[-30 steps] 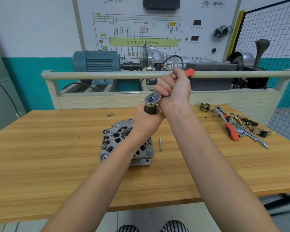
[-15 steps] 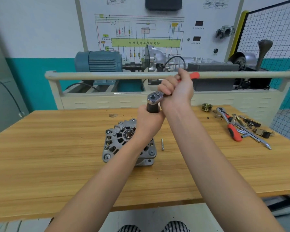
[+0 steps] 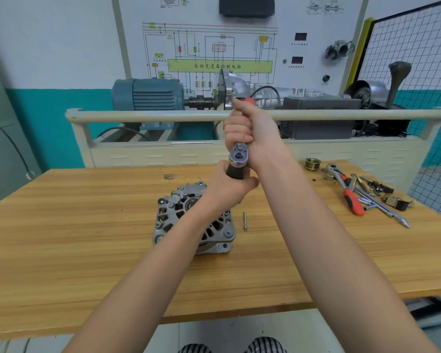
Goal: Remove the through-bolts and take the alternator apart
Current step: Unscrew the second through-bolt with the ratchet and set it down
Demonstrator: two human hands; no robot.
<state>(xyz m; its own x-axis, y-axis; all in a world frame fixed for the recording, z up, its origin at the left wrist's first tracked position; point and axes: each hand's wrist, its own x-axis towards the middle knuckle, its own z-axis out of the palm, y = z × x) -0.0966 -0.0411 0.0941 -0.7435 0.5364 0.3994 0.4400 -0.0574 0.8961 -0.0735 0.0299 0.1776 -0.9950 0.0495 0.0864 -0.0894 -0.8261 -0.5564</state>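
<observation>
The right hand [image 3: 252, 135] has its grip clenched round the red handle of a chrome ratchet wrench [image 3: 238, 155]; only the red tip of the handle pokes out above the fist, and the round ratchet head shows just below the fingers. The left hand [image 3: 227, 191] is wrapped tight round the dark socket [image 3: 234, 171] that hangs under the ratchet head, thumb across the front. What the socket sits on cannot be seen, because the left hand and wrist cover that part.

The grey cast-metal alternator [image 3: 189, 220] lies on the wooden bench [image 3: 61, 238] directly beneath the left hand, slotted end face up. The left forearm crosses its middle and hides much of the right half, so the bolt heads there are hard to count. A single loose silver through-bolt [image 3: 245, 220] lies on the bench just to the right of the alternator, apart from it.

Further right, well apart from the alternator, is a second ratchet with a red handle [image 3: 344, 189] among a heap of small chrome tools and brass bits [image 3: 377, 197], too tangled to tell one from another. A brass threaded ring [image 3: 312, 164] stands near the bench's far edge. Behind the bench is a blue electric motor [image 3: 148, 94] on a training rig.
</observation>
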